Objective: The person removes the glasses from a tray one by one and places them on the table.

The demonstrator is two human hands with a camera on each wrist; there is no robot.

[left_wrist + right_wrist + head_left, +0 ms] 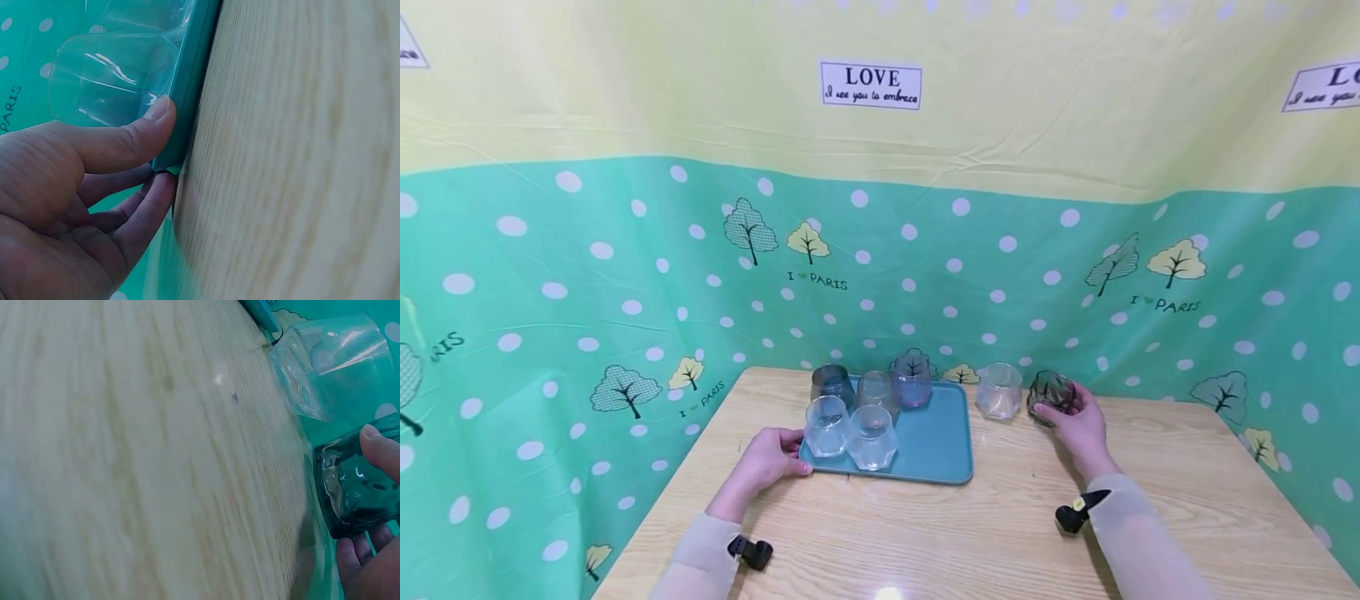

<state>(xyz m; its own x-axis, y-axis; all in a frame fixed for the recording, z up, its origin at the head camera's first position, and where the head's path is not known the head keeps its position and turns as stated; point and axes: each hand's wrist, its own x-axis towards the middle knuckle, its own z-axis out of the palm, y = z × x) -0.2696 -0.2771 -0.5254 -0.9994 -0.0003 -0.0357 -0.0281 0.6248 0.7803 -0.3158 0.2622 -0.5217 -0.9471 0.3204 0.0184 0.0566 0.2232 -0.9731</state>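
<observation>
My left hand [772, 460] pinches the front left corner of a blue-green tray [934, 450], thumb along its edge. Several glasses stand on the tray: two clear ones at the front, a dark grey glass [832, 385], a faintly tinted glass [877, 392] and a purple-tinted glass [913, 383] behind. Right of the tray, a clear faceted glass [999, 390] stands on the table. Beside it my right hand [1084, 429] grips a dark smoky glass [356, 481], thumb on the near side; whether its base touches the table I cannot tell.
The light wooden table [910, 533] reaches back to a green and yellow patterned curtain [880, 317] that also hangs along both sides. The tray lies near the table's back left edge.
</observation>
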